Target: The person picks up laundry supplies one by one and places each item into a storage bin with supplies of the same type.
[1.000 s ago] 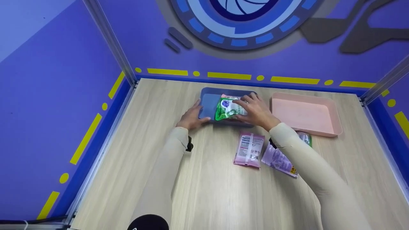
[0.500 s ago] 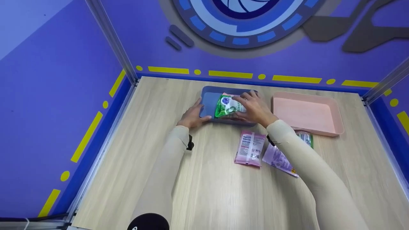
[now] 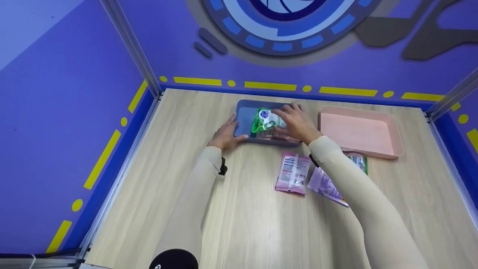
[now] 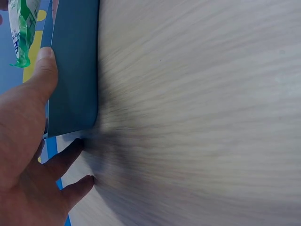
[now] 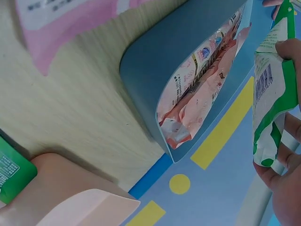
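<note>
My right hand [image 3: 297,121] pinches a green-and-white snack packet [image 3: 263,123] over the blue tray [image 3: 243,114]. In the right wrist view this packet [image 5: 270,94] hangs clear of the tray's rim, thumb on one face and fingers behind. Pink packets [image 5: 207,89] lie inside the tray, partly covered by the held packet in the head view. My left hand [image 3: 225,135] grips the tray's near left corner. Its thumb [image 4: 45,66] rests on the front wall near the rim, while other fingers reach round the side and touch the table.
Right of the blue tray stands a pink tray [image 3: 356,130]. In front lie a pink packet [image 3: 292,172], face down, and a purple packet [image 3: 325,186] partly under my right forearm. A green-edged packet [image 3: 360,162] sits against the pink tray's front. A blue-purple wall [image 3: 179,67] stands behind.
The green-and-white packet has risen slightly and shifted away from the tray's front wall with my right hand, showing more of the pink packets below. The left hand keeps its place.
</note>
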The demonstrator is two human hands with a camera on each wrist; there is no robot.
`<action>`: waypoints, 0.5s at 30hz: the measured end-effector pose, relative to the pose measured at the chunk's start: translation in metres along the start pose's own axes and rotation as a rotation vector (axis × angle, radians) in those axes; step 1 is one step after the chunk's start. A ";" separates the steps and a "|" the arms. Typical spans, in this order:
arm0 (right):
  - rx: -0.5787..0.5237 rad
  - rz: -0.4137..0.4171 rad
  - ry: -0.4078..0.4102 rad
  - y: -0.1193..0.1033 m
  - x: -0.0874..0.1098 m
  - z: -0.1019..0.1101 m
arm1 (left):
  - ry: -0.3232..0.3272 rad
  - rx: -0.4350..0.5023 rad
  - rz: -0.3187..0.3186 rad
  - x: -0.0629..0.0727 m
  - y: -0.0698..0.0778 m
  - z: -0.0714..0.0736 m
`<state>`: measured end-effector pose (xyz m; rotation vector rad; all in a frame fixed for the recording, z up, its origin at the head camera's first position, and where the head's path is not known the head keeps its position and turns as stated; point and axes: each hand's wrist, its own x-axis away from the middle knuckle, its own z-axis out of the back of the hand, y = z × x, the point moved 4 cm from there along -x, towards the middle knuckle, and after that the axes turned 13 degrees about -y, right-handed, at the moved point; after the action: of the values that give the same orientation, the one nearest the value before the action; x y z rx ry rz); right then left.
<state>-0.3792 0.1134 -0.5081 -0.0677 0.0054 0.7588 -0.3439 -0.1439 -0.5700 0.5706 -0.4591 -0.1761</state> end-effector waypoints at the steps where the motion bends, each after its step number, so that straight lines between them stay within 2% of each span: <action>1: 0.004 0.002 0.007 0.000 -0.001 0.000 | -0.001 0.004 0.001 0.000 0.000 0.000; 8: 0.025 -0.001 0.021 0.000 -0.010 -0.003 | 0.006 -0.010 -0.013 0.000 0.001 0.001; 15: 0.014 -0.010 0.009 -0.002 -0.017 -0.005 | -0.017 0.003 0.020 -0.003 -0.003 -0.001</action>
<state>-0.3903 0.1000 -0.5130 -0.0576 0.0193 0.7483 -0.3468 -0.1453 -0.5734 0.5677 -0.4813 -0.1614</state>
